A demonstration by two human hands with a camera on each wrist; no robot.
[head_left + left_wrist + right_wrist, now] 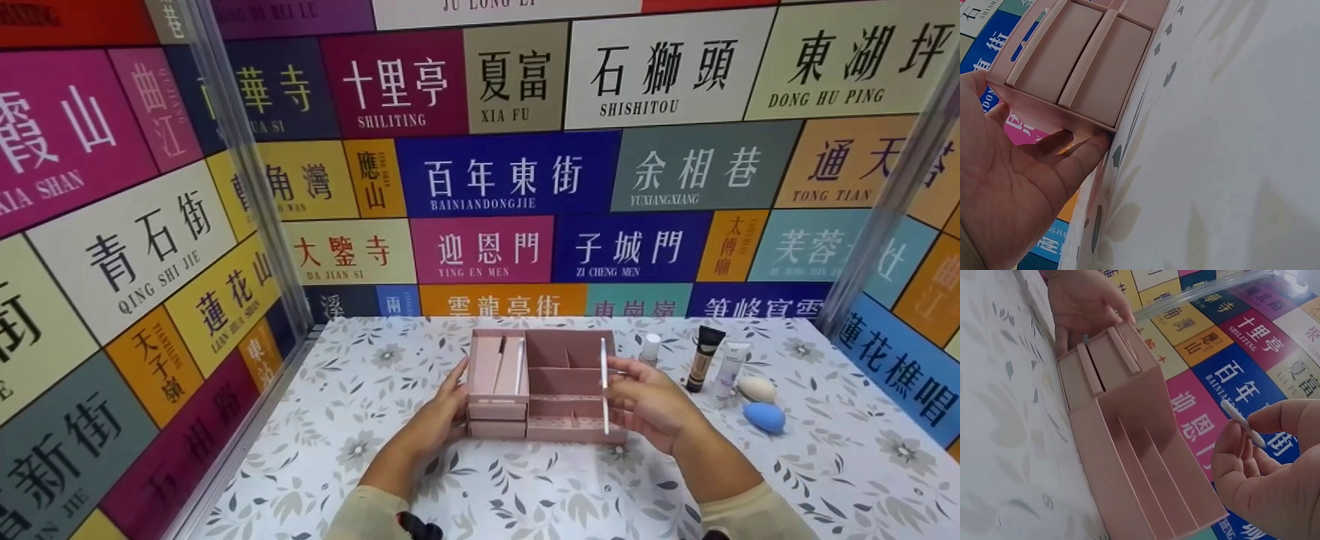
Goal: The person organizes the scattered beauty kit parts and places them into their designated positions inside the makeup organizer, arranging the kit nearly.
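A pink desktop organizer (566, 384) stands on the table, with drawers at its left and divided compartments at its right. My left hand (444, 409) rests against its left side; in the left wrist view the thumb touches one corner and fingers reach the lower edge. Between thumb and fingers, my right hand (651, 401) pinches a slim white pen (1244, 423) just beside the organizer's right side. The right wrist view shows the pen apart from the compartments. On the organizer's upper left lie a thin dark-tipped stick (498, 366) and another slim white stick (519, 367).
Right of the organizer are a small white-capped bottle (650, 349), a black and gold tube (702, 360) and a pale tube (729, 371). Nearby sit a cream makeup sponge (757, 389) and a blue one (764, 417). Colourful sign-printed walls surround the leaf-patterned table (360, 420).
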